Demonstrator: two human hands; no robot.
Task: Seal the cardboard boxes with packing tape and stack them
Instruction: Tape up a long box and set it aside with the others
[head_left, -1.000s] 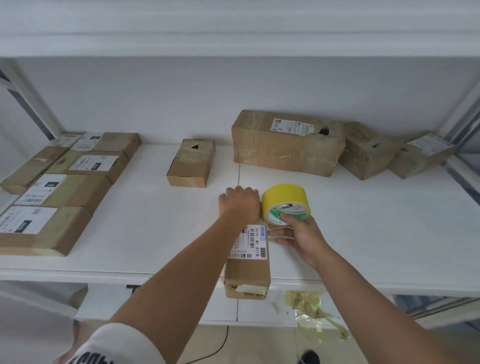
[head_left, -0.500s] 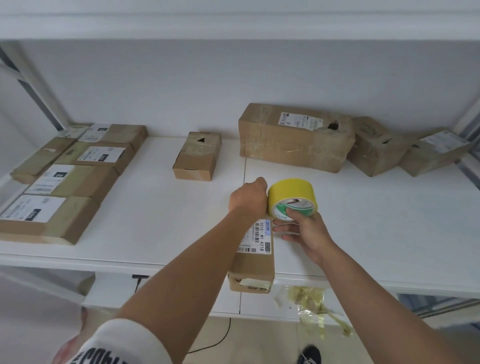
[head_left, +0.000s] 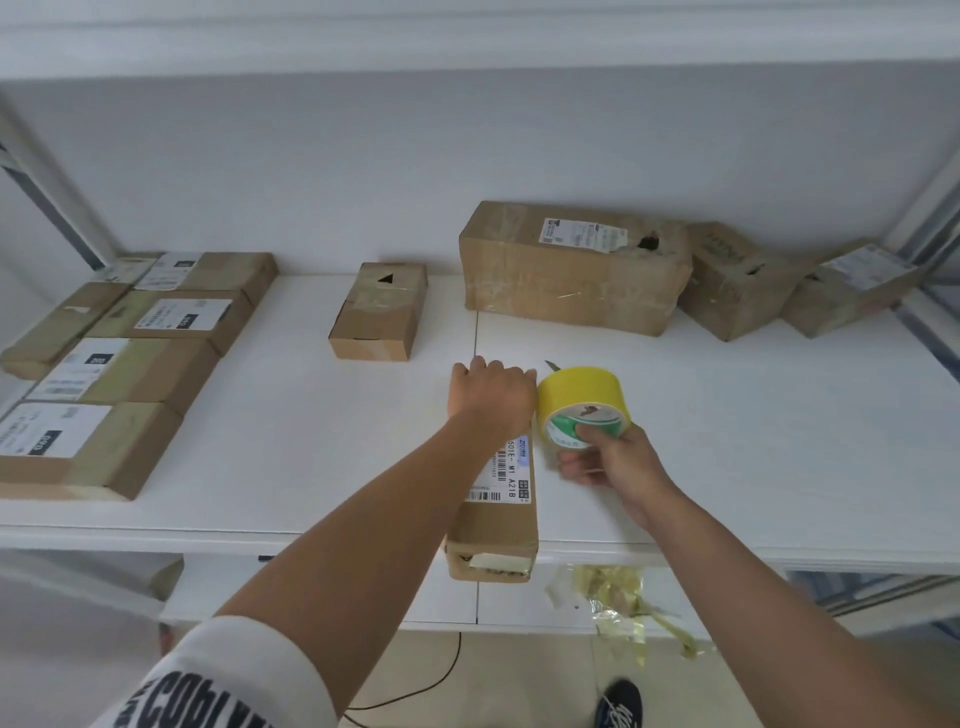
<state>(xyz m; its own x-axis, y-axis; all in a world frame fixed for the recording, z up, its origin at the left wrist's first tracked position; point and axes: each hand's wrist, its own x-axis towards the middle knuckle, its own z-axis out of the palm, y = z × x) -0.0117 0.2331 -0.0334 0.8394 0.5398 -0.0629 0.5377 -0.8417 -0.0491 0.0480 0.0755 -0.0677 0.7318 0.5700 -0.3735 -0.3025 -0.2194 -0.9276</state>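
Since earlier, the tape sits lower beside the box; left hand curls over the box's far end, right hand pinches the tape; the box overhangs the shelf edge.

bare shelf between box clusters

narrow box label: "501E-M1 A21B" | small box: black triangle mark | other labels: unreadable
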